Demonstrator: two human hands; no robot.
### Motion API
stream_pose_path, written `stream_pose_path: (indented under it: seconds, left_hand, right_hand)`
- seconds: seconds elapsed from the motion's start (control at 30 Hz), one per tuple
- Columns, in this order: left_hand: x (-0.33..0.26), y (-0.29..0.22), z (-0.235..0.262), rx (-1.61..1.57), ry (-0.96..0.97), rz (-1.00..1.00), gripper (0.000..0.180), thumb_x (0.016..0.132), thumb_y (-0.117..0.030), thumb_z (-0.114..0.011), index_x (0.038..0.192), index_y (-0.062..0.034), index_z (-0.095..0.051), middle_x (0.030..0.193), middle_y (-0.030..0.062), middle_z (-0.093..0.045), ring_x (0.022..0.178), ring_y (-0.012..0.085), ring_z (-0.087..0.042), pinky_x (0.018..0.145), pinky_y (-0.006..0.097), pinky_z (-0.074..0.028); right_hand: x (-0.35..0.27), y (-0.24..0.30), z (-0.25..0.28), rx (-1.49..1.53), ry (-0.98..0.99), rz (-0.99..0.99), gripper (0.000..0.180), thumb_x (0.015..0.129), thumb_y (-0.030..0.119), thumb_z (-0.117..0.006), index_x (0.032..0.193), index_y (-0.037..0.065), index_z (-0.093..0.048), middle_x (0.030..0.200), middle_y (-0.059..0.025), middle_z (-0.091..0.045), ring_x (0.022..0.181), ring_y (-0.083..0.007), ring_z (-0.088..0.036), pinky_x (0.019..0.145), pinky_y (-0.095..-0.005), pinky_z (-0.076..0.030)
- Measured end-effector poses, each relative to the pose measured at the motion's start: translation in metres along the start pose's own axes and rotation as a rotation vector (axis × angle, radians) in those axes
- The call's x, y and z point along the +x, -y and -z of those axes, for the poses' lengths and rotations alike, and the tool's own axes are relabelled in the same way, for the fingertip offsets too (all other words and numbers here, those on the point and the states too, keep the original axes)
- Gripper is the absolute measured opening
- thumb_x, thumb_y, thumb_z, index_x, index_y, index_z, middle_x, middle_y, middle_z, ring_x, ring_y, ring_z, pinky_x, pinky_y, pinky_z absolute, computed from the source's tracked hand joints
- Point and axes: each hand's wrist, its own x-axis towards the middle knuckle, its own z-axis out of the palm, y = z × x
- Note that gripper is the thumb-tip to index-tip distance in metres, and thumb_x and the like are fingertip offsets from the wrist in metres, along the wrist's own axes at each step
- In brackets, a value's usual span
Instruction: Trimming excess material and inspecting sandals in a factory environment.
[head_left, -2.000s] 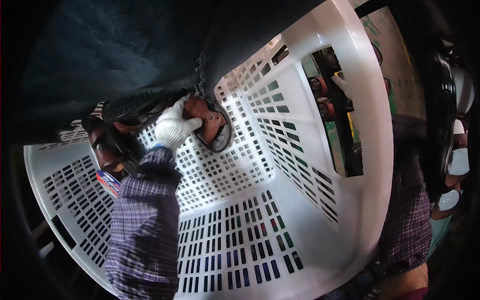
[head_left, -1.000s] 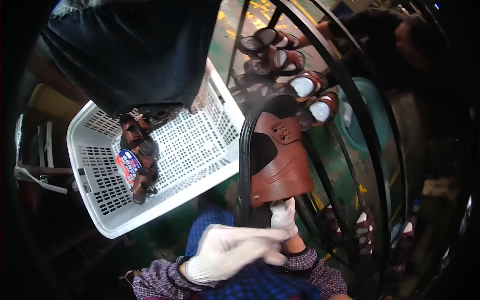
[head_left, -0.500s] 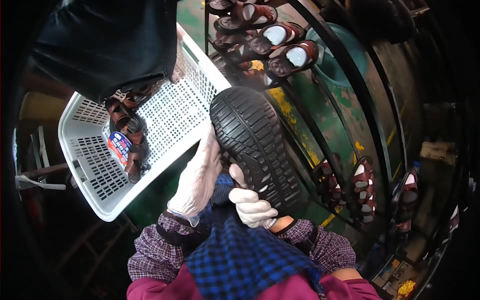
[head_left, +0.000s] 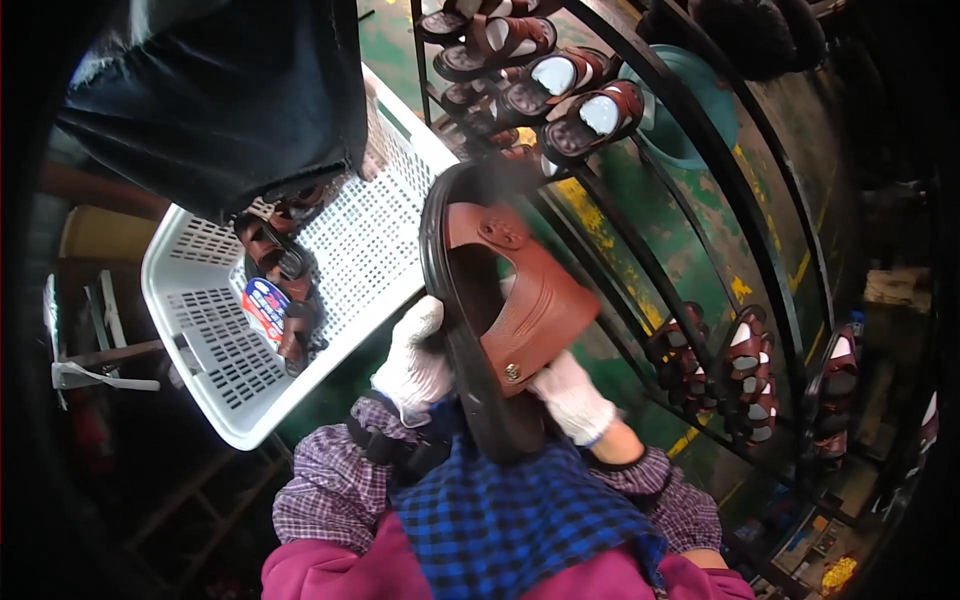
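A brown leather sandal with a black sole is held upright before my body, its upper and a round metal stud facing right. My left hand, in a white knit glove, is closed on the sole's left edge, thumb against it. From the lower right my gloved right hand reaches behind the wide strap and holds the sandal there; its fingers are hidden. Left of the sandal stands a white perforated basket, with several brown sandals and a printed blue-and-red card inside.
A black metal rack runs along the right, with several brown sandals on it. Behind its bars is a teal tub. Dark cloth hangs over the basket's far left part. Green floor with yellow marks shows between the bars.
The sandal has been turned from its black tread to its brown upper. My right hand has moved from the sole's lower edge to behind the strap. My left hand has shifted lower along the sole.
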Motion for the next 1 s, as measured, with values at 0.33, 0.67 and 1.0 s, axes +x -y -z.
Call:
stream_pose_path:
  seconds: [0.33,0.67,1.0]
  left_hand:
    - [0.006,0.008,0.011,-0.355,0.035,0.243,0.053,0.081,-0.009,-0.058,0.132,0.0039,-0.054,0.126,0.0232,-0.063,0.121,0.0397,-0.060,0.109,0.055,-0.046]
    - [0.024,0.031,0.033,-0.357,0.097,0.108,0.073,0.097,-0.045,-0.051,0.147,0.0053,-0.032,0.133,0.0255,-0.056,0.113,0.0388,-0.061,0.097,0.051,-0.051]
    - [0.060,0.029,0.051,-0.404,-0.196,0.483,0.050,0.088,-0.021,-0.054,0.132,0.0021,-0.054,0.128,0.0183,-0.064,0.114,0.0332,-0.063,0.109,0.045,-0.045]
  right_hand:
    - [-0.035,0.076,0.032,-0.364,-0.276,0.757,0.061,0.071,-0.010,-0.064,0.131,-0.005,-0.056,0.122,-0.0210,-0.061,0.111,-0.0397,-0.061,0.101,-0.0411,-0.046]
    - [-0.057,0.025,0.031,0.124,-0.124,0.529,0.071,0.088,0.000,-0.062,0.152,-0.005,-0.033,0.151,-0.0164,-0.043,0.136,-0.0266,-0.047,0.116,-0.0437,-0.033]
    - [0.013,-0.043,0.003,0.446,-0.187,-0.106,0.056,0.088,0.012,-0.072,0.139,0.001,-0.050,0.124,-0.0061,-0.060,0.102,-0.0173,-0.060,0.093,-0.0319,-0.048]
